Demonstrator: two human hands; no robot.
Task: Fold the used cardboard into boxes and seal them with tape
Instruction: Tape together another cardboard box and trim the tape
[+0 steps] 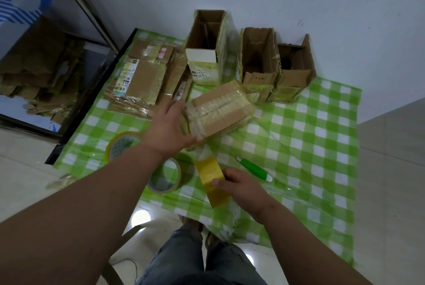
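Checked green cloth [310, 128], taped cardboard box [218, 110], glossy yellow tape roll [212, 181]

1. Three open boxes [249, 55] stand in a row at the wall and block the far edge of the worktop [322, 147].
2. Flattened cardboard [147, 78] fills the far left.
3. Two tape rolls [142, 163] crowd the near left.
4. Right of the green cutter [254, 169], bare checked cloth leaves passage.

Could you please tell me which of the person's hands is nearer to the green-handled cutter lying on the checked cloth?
The right hand, gripping a tape roll just beside the cutter; the left hand is farther away, on the box.
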